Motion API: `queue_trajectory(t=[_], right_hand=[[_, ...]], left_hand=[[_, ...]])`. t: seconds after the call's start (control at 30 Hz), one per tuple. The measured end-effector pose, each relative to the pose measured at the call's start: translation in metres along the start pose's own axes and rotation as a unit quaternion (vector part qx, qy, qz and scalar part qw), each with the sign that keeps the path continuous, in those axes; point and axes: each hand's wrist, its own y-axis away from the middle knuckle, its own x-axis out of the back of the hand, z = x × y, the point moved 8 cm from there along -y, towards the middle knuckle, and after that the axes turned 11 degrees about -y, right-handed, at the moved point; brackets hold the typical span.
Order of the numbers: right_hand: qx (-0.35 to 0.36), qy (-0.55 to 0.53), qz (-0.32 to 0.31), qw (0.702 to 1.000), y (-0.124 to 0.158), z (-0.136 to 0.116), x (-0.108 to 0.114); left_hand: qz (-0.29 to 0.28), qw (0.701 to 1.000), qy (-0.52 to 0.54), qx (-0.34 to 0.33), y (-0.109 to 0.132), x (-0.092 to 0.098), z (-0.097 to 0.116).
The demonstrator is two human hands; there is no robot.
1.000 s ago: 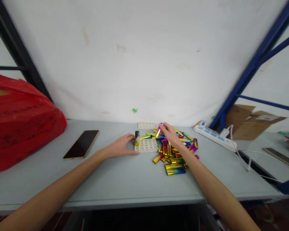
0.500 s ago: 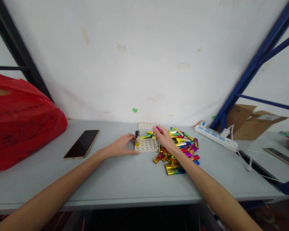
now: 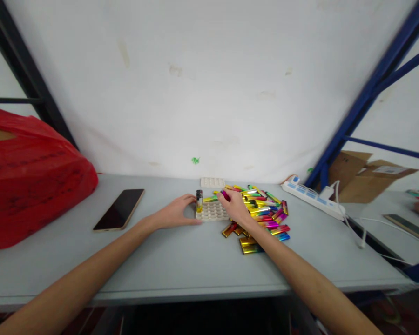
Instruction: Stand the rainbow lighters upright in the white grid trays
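Note:
My left hand (image 3: 176, 211) is at the left end of a pale tray (image 3: 214, 211) with rows of round holes. Its thumb lies along the near edge and its fingers reach the far corner, bracing the tray between them. A couple of yellow lighters (image 3: 199, 202) with black tops stand upright in the tray's left end, by those fingers. My right hand (image 3: 235, 204) pinches a purple lighter (image 3: 225, 195) over the right part of the tray; its lower end is hidden. Beside and under this wrist spreads a pile of shiny coloured lighters (image 3: 261, 211).
A second pale tray (image 3: 212, 182) lies near the wall. A phone (image 3: 119, 209) and a red plastic bag (image 3: 35, 177) are on the left. On the right are a white power strip (image 3: 312, 199) with cables, a cardboard box (image 3: 366, 179) and a blue frame (image 3: 366, 93).
My right hand has moved slightly left and down, bringing the purple lighter closer to the tray. My left hand and the standing lighters stay in place.

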Motion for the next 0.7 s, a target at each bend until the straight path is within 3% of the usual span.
queue_trajectory(t=[0.3, 0.53, 0.7], right_hand=[[0.136, 0.046, -0.100, 0.985, 0.015, -0.030, -0.023], [0.088, 0.015, -0.130, 0.987, 0.014, -0.027, -0.028], [0.066, 0.023, -0.195, 0.978, 0.016, -0.018, -0.042]], left_hand=[[-0.005, 1.000, 0.011, -0.006, 0.001, 0.001, 0.002], [-0.003, 1.000, 0.023, -0.021, 0.000, 0.001, 0.003], [-0.005, 1.000, 0.022, -0.020, -0.001, -0.002, -0.001]])
